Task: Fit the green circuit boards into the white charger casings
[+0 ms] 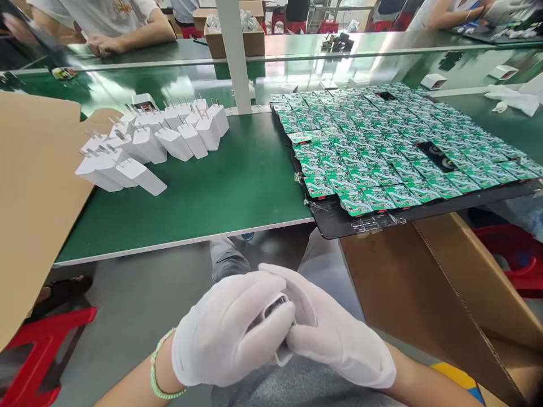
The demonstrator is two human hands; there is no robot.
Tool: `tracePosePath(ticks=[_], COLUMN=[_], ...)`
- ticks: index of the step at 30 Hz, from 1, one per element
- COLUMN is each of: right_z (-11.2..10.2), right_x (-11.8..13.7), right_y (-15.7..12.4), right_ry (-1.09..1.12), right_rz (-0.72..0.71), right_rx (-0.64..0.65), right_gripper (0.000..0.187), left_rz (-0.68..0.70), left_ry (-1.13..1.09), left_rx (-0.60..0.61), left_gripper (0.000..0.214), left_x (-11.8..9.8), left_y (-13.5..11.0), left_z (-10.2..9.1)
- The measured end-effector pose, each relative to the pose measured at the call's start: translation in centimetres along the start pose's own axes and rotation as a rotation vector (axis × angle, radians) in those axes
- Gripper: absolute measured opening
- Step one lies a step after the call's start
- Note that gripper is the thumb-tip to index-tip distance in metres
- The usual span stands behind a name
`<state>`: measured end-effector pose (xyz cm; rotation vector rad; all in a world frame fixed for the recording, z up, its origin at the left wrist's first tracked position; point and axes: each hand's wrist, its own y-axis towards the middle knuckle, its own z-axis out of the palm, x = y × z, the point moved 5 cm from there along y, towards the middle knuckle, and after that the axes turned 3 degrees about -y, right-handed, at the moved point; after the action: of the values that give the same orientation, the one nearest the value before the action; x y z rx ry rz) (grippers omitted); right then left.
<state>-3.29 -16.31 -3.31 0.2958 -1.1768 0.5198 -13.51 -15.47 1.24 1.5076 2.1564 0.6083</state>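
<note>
Above my lap, my left hand (229,328) and my right hand (339,333), both in white gloves, are closed around one white charger housing (283,355). Its rim and a dark opening show between the fingers; most of it is covered. Beyond them on the green table (203,198) stands a cluster of white plug chargers (148,144), metal prongs pointing up. To their right, rows of green circuit boards (373,147) lie on a black tray (339,223) that juts past the table edge.
A cardboard sheet (38,186) rises at the left. An open cardboard box (394,282) stands below the tray. Red stools (46,350) flank the floor space. A white post (235,56) stands at the table's back. Across the bench, a co-worker's hand (104,45) rests on the surface.
</note>
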Motion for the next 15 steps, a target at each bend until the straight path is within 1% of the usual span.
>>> tracePosePath(ticks=[4,6,7,9,11,13,15], right_z=[0.5,0.4,0.2,-0.2,-0.6,-0.9,-1.2], right_x=[-1.1,-1.1,-1.0,-0.7,-0.5,-0.6,-0.7], right_y=[-0.4,-0.4,-0.3,0.0,0.5,1.2,1.8], right_ry=[0.336,0.385,0.361,0.256,0.164,0.112,0.054], right_rz=[0.110,0.090,0.066,0.010,-0.050,-0.086,-0.105], right_rx=[0.013,-0.001,-0.010,-0.036,-0.050,-0.035,0.009], right_gripper=[0.085,0.090,0.090,0.081,0.076,0.078,0.078], left_rz=[0.007,0.032,0.043,0.057,0.064,0.057,0.024], left_ry=[0.040,0.058,0.059,0.061,0.074,0.097,0.104], left_rx=[0.003,-0.016,-0.020,-0.008,0.033,0.086,0.146], left_gripper=[0.010,0.013,0.014,0.016,0.011,0.004,0.006], left_x=[0.4,0.5,0.6,0.8,0.8,0.7,0.7], left_y=[-0.4,-0.3,-0.1,0.2,0.7,1.4,2.3], left_z=[-0.8,-1.3,-1.4,-1.2,-0.6,-0.2,-0.3])
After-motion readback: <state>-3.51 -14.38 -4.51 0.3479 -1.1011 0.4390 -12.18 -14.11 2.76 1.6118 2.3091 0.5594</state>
